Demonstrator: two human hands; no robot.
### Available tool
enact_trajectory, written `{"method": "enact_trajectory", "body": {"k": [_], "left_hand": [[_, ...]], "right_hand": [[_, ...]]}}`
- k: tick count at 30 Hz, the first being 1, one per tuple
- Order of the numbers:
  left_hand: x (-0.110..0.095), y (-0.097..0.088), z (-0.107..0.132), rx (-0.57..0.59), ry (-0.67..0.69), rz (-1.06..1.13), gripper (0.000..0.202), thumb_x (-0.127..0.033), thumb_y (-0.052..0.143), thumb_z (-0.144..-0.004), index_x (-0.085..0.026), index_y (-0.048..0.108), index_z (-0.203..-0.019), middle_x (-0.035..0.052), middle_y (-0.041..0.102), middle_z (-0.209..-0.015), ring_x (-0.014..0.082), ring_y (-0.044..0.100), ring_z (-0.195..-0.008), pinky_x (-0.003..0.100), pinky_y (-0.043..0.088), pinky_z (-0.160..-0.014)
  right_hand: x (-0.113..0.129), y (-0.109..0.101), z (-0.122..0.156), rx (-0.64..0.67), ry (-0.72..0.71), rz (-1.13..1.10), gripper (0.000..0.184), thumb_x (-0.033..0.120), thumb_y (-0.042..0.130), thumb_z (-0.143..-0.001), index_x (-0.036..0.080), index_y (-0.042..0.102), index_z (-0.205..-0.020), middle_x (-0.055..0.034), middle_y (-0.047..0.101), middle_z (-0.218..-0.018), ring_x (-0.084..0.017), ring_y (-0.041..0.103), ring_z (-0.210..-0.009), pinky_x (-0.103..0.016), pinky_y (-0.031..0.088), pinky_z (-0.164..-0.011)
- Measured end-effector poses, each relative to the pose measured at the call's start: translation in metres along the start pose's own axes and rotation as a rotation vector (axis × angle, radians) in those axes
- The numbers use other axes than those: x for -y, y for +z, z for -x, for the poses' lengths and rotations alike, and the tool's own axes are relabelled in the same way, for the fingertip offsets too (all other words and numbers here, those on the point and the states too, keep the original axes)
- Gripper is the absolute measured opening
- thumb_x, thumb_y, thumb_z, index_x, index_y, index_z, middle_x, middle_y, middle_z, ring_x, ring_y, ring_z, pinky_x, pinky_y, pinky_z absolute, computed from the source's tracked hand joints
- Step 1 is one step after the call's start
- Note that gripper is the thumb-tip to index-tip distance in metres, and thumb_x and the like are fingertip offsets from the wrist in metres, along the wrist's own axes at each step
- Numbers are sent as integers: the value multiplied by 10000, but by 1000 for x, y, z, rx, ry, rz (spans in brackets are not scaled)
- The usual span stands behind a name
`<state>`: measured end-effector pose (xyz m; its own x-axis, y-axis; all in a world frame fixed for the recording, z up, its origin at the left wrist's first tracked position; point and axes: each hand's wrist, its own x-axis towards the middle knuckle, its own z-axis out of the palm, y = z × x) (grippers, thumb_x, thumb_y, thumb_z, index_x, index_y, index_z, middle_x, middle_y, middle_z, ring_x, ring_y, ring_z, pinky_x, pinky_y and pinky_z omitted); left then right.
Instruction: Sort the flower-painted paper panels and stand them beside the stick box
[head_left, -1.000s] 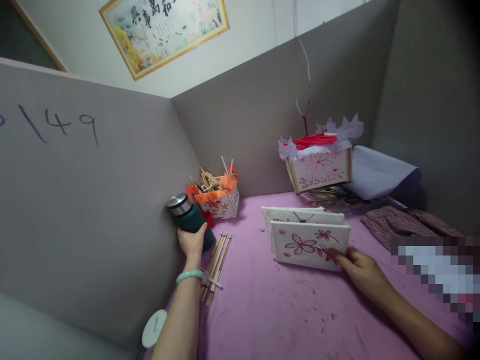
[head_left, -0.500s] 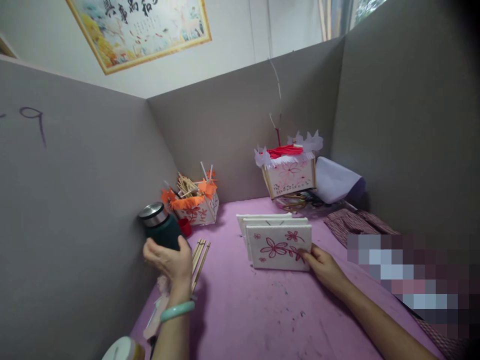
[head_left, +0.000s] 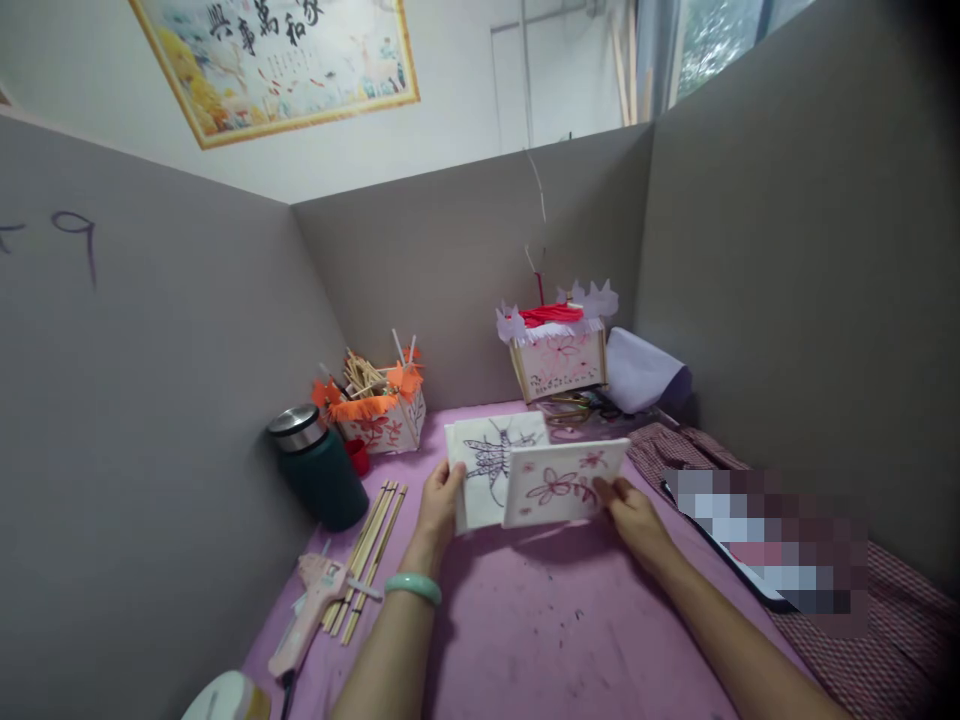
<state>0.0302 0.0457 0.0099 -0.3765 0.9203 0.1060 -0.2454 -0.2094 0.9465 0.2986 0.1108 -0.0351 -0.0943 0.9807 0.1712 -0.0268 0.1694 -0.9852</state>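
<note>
Both my hands hold white painted panels lifted a little above the pink table [head_left: 540, 640]. My left hand [head_left: 439, 500] grips the left edge of a panel with a dark purple insect drawing [head_left: 487, 465]. My right hand [head_left: 630, 510] pinches the lower right corner of a panel with red flowers [head_left: 562, 482], which overlaps the first one in front. A pale green bangle [head_left: 412, 588] sits on my left wrist.
A dark green flask with a steel lid [head_left: 319, 465] stands at the left wall, beside a bundle of wooden sticks [head_left: 371, 545] and a glue gun [head_left: 311, 610]. Two paper lantern boxes [head_left: 379, 405] [head_left: 556, 350] stand at the back. Grey partitions enclose the table; checked cloth [head_left: 862, 640] lies right.
My left hand let go of the flask, which now stands upright, and moved right to the panels. Both hands have lifted the panels off the table and fanned them apart.
</note>
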Motion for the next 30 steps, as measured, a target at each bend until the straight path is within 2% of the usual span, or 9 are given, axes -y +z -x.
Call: {"method": "enact_trajectory", "body": {"k": [2, 4, 9, 13, 17, 23, 26, 28, 30], "left_hand": [[-3, -12, 0, -69, -8, 65, 431, -402, 746, -640, -147, 613, -961, 43, 713, -810, 212, 676, -760, 330, 519, -725], [-4, -22, 1, -104, -10, 108, 458, -386, 762, -619, -139, 610, -974, 54, 718, -805, 223, 682, -780, 341, 522, -741], [-1, -34, 3, -130, -14, 160, 479, -372, 771, -615, -123, 603, -988, 84, 725, -819, 242, 691, -815, 363, 527, -774], [4, -34, 6, -112, -30, 162, 482, -374, 763, -631, -132, 604, -1016, 87, 729, -863, 241, 693, -828, 361, 533, -777], [7, -34, 8, -93, -56, 160, 471, -360, 759, -641, -129, 604, -1020, 88, 728, -879, 239, 692, -842, 352, 538, -777], [11, -27, 13, -71, -100, 181, 459, -349, 761, -642, -145, 610, -1025, 85, 731, -890, 236, 692, -839, 348, 540, -775], [14, -19, 17, 1, -138, 183, 447, -358, 753, -657, -145, 617, -1026, 84, 732, -871, 234, 694, -813, 339, 539, -749], [15, -14, 20, 28, -140, 156, 434, -377, 744, -670, -143, 621, -1015, 78, 732, -854, 221, 694, -773, 308, 536, -698], [17, -10, 22, 27, -116, 117, 416, -393, 731, -685, -141, 626, -998, 68, 732, -832, 200, 689, -718, 264, 521, -631]], "right_hand": [[3, -6, -4, -100, 60, -111, 374, 538, 653, -695, 182, 569, -770, 16, 612, -637, -141, 533, -580, -234, 406, -495], [4, -12, -8, -152, 112, -260, 381, 529, 685, -671, 194, 550, -790, 33, 609, -666, -116, 523, -557, -200, 373, -449], [6, -14, -11, -149, 150, -483, 416, 477, 734, -637, 233, 565, -928, 35, 656, -842, -117, 586, -650, -187, 415, -476], [9, -5, -4, -76, 184, -396, 425, 492, 699, -673, 211, 568, -964, 10, 666, -788, -137, 591, -623, -197, 405, -467], [10, 4, 1, 0, 145, -334, 414, 511, 671, -700, 190, 566, -938, 37, 616, -645, -94, 487, -479, -161, 249, -382], [16, 17, 12, 121, 163, -291, 407, 531, 660, -705, 174, 583, -884, 40, 581, -591, -77, 406, -414, -178, 223, -369], [19, 23, 19, 234, 167, -215, 393, 525, 647, -716, 163, 613, -867, 16, 614, -634, -106, 475, -473, -204, 328, -421], [18, 25, 21, 269, 94, -123, 359, 490, 657, -717, 161, 630, -859, -14, 656, -748, -159, 567, -641, -242, 427, -549], [15, 26, 21, 271, 6, -21, 311, 454, 659, -723, 163, 634, -830, -17, 661, -786, -185, 582, -732, -263, 451, -632]]}}
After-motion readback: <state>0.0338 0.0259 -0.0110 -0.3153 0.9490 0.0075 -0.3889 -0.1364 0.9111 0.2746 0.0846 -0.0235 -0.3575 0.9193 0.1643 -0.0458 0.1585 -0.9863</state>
